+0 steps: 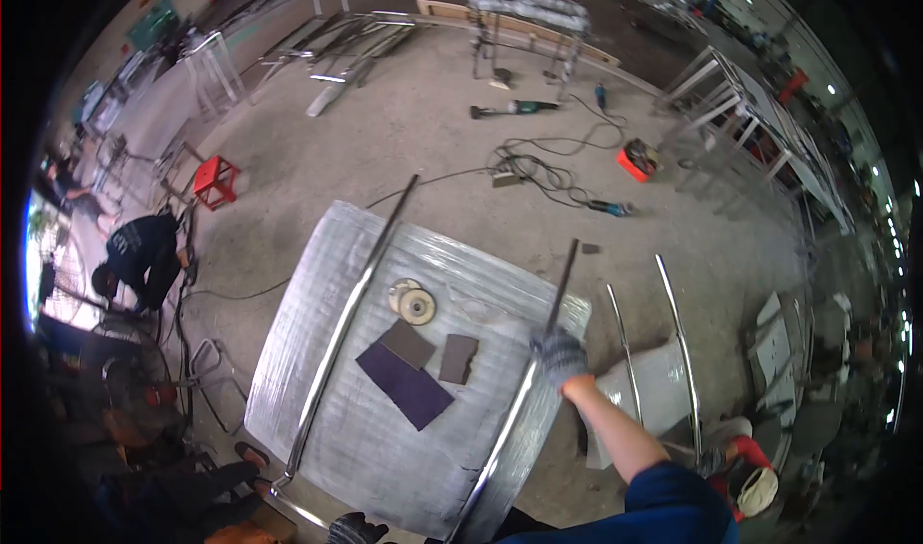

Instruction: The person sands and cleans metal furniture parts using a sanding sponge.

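Note:
My right hand, in a grey knit glove, is wrapped round the upper part of a straight metal tube. The tube is shiny below the hand and darker above it. At the bottom edge, my left hand wears a dark glove; its fingers are curled at the end of a bent metal tube. Both tubes lie across a plastic-wrapped board. Between them rest a purple abrasive sheet, a brown pad, another brown pad and two round discs.
A co-worker bends down at the left, near a red stool. Power tools with cables lie on the floor ahead, near a red bin. At the right, more tubes lean by another person.

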